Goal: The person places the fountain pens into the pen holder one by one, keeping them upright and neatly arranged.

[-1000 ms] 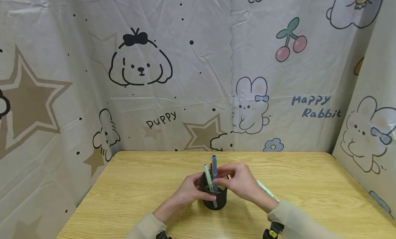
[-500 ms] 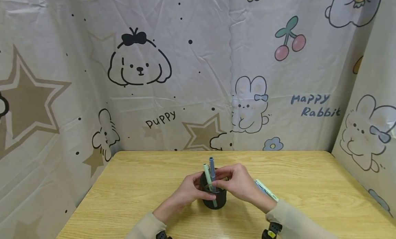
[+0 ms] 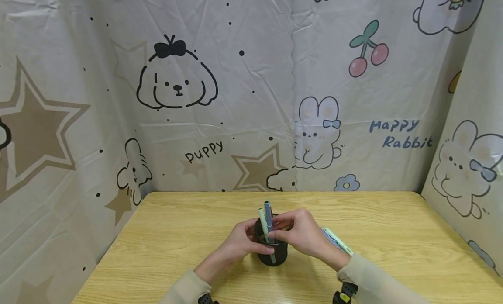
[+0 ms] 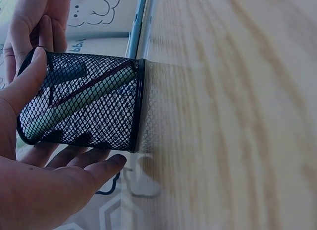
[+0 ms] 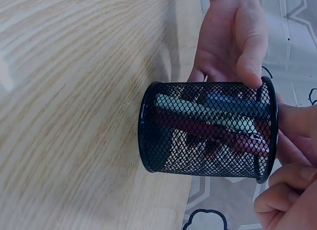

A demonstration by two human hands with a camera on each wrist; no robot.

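A black mesh pen cup stands upright on the wooden table, with my left hand gripping it from the left, thumb across the near side. My right hand pinches a blue pen over the cup's mouth; the lower end of this pen shows through the mesh in the left wrist view. Beside it a pale green pen leans in the cup, its cap above the rim. Through the mesh in the right wrist view appears a dark red pen, slanting inside.
Right of the cup, partly behind my right forearm, a light green pen and a blue pen lie side by side on the table. A cartoon-printed curtain hangs behind and along both sides.
The blue pen has sunk lower into the cup and tilted left, with my right hand moving slightly left. My left hand keeps its hold. More of the blue pen on the table shows.
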